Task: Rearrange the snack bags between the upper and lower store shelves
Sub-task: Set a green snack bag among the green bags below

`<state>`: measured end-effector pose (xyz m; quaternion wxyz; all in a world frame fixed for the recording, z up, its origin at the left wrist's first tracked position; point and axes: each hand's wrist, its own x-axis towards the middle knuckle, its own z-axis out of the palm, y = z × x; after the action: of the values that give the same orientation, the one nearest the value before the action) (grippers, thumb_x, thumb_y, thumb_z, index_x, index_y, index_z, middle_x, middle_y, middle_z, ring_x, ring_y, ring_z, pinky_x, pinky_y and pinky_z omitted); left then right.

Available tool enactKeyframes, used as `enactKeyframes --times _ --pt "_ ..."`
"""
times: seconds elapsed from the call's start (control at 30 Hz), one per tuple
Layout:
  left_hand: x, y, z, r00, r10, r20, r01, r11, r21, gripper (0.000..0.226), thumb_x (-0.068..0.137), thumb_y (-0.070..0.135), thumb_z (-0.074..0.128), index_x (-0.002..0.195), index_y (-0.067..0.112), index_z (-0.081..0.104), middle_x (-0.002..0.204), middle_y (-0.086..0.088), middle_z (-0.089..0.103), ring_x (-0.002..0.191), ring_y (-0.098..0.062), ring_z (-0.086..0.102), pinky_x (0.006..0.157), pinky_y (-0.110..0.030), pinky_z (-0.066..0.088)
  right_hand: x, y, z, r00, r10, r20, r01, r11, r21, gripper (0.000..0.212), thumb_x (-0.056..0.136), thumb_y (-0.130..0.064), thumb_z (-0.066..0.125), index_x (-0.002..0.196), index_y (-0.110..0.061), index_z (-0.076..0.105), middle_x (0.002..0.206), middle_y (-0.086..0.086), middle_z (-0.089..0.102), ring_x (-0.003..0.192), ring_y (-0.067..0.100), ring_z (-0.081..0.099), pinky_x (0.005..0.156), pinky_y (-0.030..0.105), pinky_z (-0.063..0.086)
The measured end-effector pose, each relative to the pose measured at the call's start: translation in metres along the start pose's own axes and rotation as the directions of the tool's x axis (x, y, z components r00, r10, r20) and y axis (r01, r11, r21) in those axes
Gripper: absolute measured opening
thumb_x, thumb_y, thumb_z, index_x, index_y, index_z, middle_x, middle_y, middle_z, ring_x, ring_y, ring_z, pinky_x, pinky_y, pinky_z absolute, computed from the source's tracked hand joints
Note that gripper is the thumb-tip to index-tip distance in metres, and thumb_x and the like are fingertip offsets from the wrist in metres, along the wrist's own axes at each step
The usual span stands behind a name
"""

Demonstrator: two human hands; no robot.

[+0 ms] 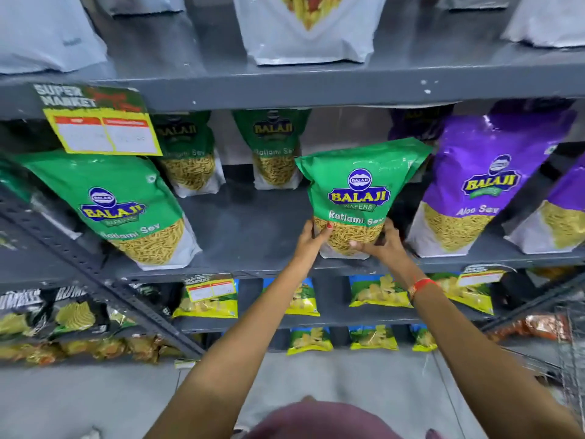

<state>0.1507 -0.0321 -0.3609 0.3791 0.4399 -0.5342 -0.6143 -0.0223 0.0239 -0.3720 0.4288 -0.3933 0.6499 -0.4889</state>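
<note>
A green Ratlami Sev bag (357, 188) stands upright at the front of the middle grey shelf (253, 236). My left hand (311, 239) grips its lower left side. My right hand (381, 242) grips its lower right corner. Another green Ratlami Sev bag (117, 210) leans at the left of the same shelf. Two more green bags (190, 156) (275, 147) stand at the back. A purple Aloo Sev bag (474, 185) stands just right of the held bag. On the upper shelf (411, 77) sits a white snack bag (307, 26).
Yellow price tags (101, 128) (210, 288) hang from the shelf edges. Lower shelves hold blue and yellow chip packets (376, 291) and dark packets (72, 312) at the left. A wire basket (566, 343) stands at the lower right. A diagonal metal brace (95, 267) crosses the left side.
</note>
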Motion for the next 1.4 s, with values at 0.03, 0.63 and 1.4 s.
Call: enactKeyframes --times 0.03,0.63,1.4 --pt "-0.001 0.0 -0.01 1.0 0.006 -0.013 -0.006 1.0 0.007 0.015 0.088 0.019 0.056 0.101 0.026 0.051 0.11 0.002 0.06 0.093 0.003 0.056 0.088 -0.024 0.043 0.001 -0.001 0.009 1.0 0.0 -0.003 0.0 1.0 -0.014 0.087 0.056 -0.02 0.089 0.127 -0.021 0.039 0.137 0.025 0.045 0.125 0.033 0.049 0.103 0.045 0.048" --pt "-0.023 0.016 -0.137 0.977 -0.012 -0.215 0.007 1.0 -0.024 0.039 0.092 0.013 0.048 0.13 0.006 0.041 0.141 -0.018 0.046 0.129 -0.03 0.044 0.112 -0.049 0.033 0.013 -0.022 0.15 0.987 -0.16 0.019 0.161 0.983 -0.083 0.08 0.053 -0.024 0.091 0.12 -0.022 0.047 0.099 -0.017 0.04 0.125 0.031 0.043 0.101 0.038 0.042" --pt "-0.039 0.012 -0.134 0.966 -0.012 -0.257 -0.002 0.999 -0.054 0.041 0.09 0.016 0.05 0.13 0.012 0.043 0.14 -0.015 0.048 0.128 -0.026 0.047 0.112 -0.049 0.034 -0.012 -0.025 0.141 0.982 -0.172 0.084 0.179 0.981 -0.082 0.092 0.055 -0.027 0.09 0.133 -0.017 0.041 0.124 0.004 0.047 0.128 0.028 0.043 0.101 0.037 0.044"
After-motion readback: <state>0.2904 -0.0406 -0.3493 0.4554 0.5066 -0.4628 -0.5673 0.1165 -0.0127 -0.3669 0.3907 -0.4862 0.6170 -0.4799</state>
